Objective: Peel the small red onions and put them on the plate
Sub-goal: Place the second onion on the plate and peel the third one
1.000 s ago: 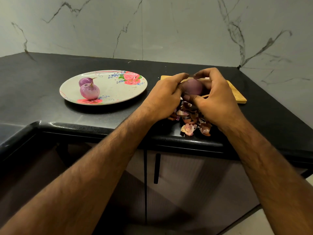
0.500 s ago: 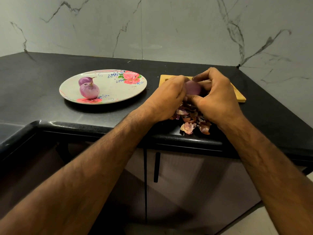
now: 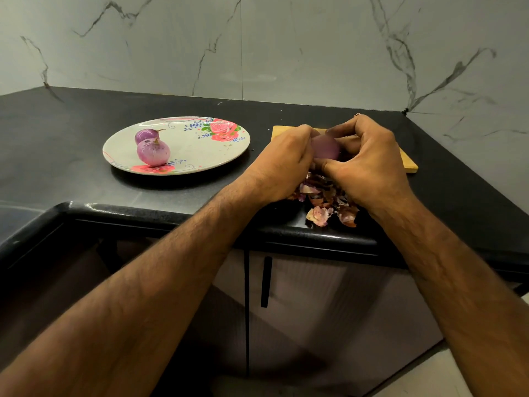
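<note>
A small, round, purple-red onion (image 3: 326,147) was held between both hands above the near right part of the glossy black stone table (image 3: 71,130). The left hand (image 3: 282,164) was curled against the onion's left side. The right hand (image 3: 369,167) was wrapped round its right side, with the fingers arched over the top and the thumb tucked below. A pale wooden cutting board (image 3: 410,165) was largely hidden behind the hands, and a heap of dry pink and brown onion skins (image 3: 322,206) was seen directly beneath them, at the table's near edge. To the left, well apart from the hands, a round white plate printed with red roses (image 3: 197,150) was set on the table. Two more small onions were laid on its left half, the nearer onion (image 3: 153,152) just in front of the farther onion (image 3: 145,135), each shown with a short stem tip. A grey-veined marble wall (image 3: 286,53) was seen behind the table, and a black bar handle (image 3: 265,282) on the cabinet below it.
</note>
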